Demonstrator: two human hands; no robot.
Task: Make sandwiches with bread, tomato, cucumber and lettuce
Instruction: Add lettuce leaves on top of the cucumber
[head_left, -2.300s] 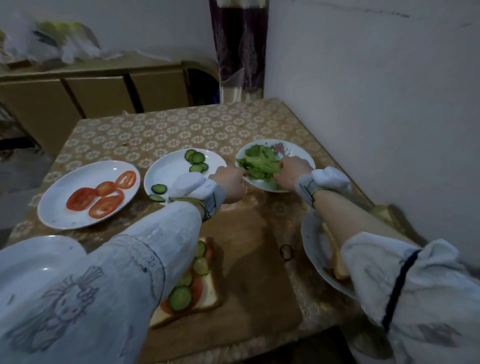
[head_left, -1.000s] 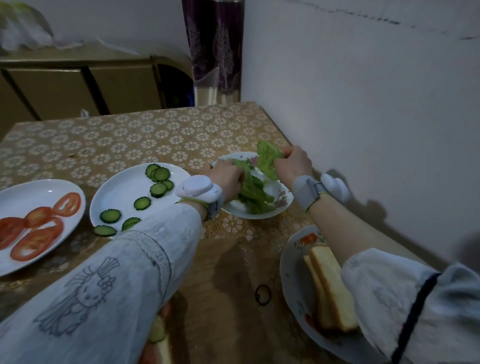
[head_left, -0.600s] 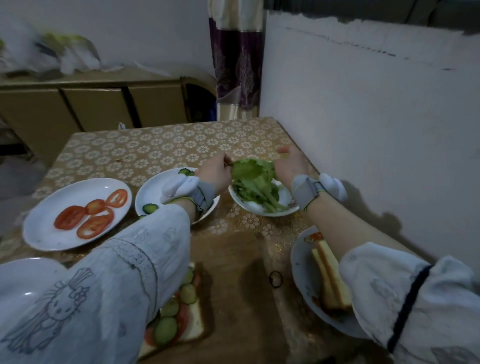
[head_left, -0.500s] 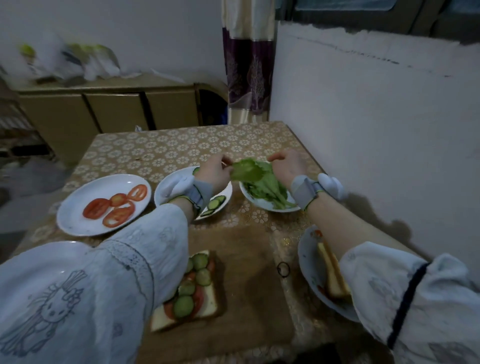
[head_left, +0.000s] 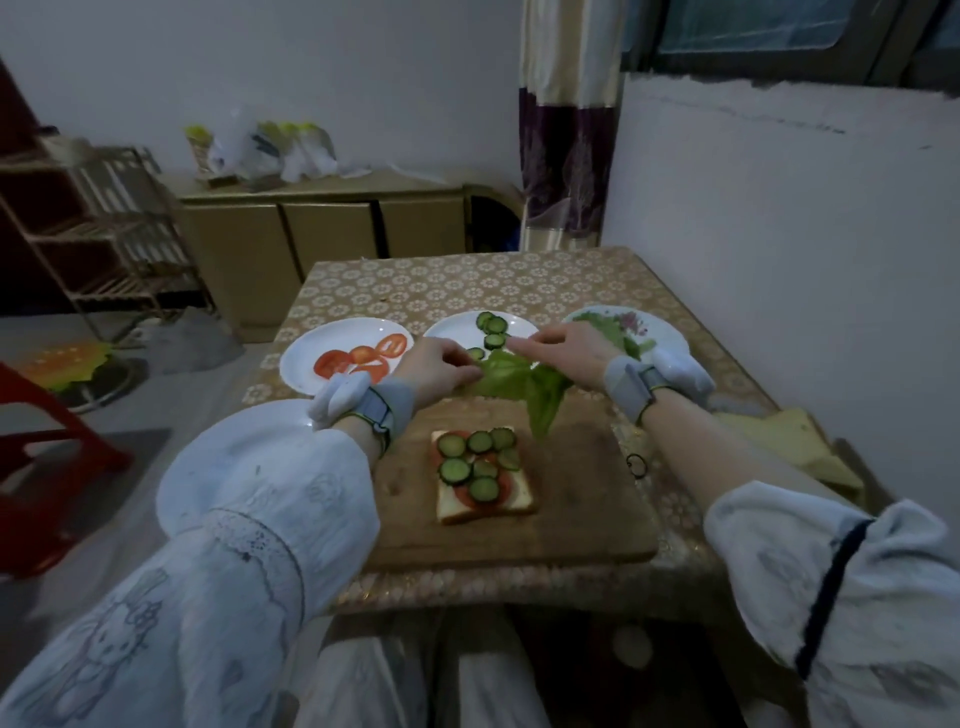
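A slice of bread (head_left: 485, 506) topped with tomato and several cucumber slices lies on a wooden cutting board (head_left: 576, 509). Just beyond it, above the board's far edge, a green lettuce leaf (head_left: 524, 387) hangs stretched between my two hands. My left hand (head_left: 439, 366) pinches its left end and my right hand (head_left: 563, 345) pinches its upper right edge. Behind them stand a tomato plate (head_left: 311, 358), a cucumber plate (head_left: 452, 330) and a flowered lettuce plate (head_left: 662, 332).
An empty white plate (head_left: 228, 467) sits at the table's left front, partly under my left sleeve. Bread slices (head_left: 795, 449) lie at the right by the wall. A small black ring (head_left: 636, 464) rests beside the board. A red stool (head_left: 47, 467) stands left.
Both hands lifted one lettuce leaf off the flowered plate and carried it left and toward me, to just beyond the topped bread. My head moved back, widening the view.
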